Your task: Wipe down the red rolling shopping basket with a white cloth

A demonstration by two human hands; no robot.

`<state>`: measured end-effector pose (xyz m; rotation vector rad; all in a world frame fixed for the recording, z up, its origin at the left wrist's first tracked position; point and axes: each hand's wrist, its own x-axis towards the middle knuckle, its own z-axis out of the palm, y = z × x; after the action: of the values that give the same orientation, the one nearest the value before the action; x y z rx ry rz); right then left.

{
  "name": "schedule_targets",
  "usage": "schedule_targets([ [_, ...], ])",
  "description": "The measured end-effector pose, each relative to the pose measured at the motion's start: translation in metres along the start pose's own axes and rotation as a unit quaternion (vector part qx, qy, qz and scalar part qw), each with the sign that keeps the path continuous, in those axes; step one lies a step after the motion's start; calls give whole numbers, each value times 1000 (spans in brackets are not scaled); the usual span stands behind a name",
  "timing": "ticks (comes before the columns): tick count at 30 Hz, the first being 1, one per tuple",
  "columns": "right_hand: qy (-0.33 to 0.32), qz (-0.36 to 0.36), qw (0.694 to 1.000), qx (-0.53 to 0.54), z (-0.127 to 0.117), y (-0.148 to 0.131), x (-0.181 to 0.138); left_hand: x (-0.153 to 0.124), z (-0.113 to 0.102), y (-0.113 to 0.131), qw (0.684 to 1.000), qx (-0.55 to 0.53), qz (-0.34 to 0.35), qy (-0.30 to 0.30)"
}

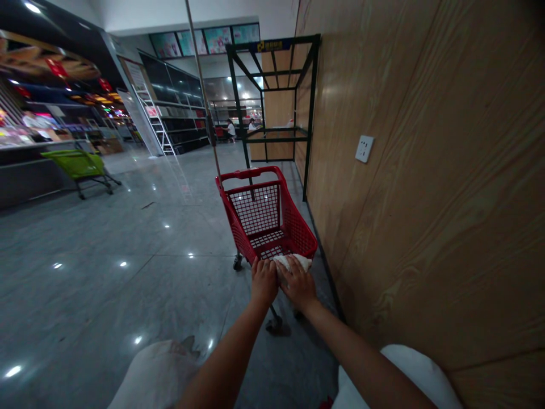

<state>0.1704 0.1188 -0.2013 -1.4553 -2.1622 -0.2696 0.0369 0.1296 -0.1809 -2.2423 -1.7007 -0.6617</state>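
A red plastic shopping cart (298, 221) stands in front of me, its near rim under my hands. My left hand (264, 279) is closed over that rim, fingers curled on the front edge of the basket. Beside it, my right hand (297, 284) presses a white cloth (303, 261) against the same rim, with part of the cloth showing past the fingers. The basket has grid walls and a slatted bottom, and its handle is at the far side. A long thin pole (200, 68) rises at the cart's far left corner.
A wood-panelled wall (409, 187) with a white socket (364, 149) runs close along the right. Behind the cart stands a dark metal frame rack (310, 119). A green cart (76, 163) is at the left on the shiny grey floor (128, 238). People are in the far background.
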Motion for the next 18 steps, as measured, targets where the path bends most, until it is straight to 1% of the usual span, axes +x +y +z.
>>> schedule_targets([
  [2, 7, 3, 1000, -15, 5, 0, 2, 0, 1, 0, 1000, -3, 3, -1],
  [4, 14, 7, 1000, -22, 9, 8, 6, 0, 2, -1, 1000, -3, 7, -2],
  [6, 19, 25, 999, -22, 10, 25, 10, 0, 3, -2, 1000, 4, 14, -3],
  [8, 30, 59, 998, -17, 8, 49, 15, -1, 4, -4, 1000, 14, 18, -5],
  [10, 43, 79, 996, -9, 5, 72, 18, -2, 4, -6, 1000, 19, 22, -7],
  [12, 55, 80, 995, -2, 3, 82, 19, -3, 4, -6, 999, 21, 22, -8],
  [14, 61, 71, 996, -1, 6, 72, 16, -4, 2, -6, 1000, 22, 16, -7],
  [18, 50, 13, 999, -8, 19, 15, 4, -5, -1, -4, 1000, 14, 11, -7],
])
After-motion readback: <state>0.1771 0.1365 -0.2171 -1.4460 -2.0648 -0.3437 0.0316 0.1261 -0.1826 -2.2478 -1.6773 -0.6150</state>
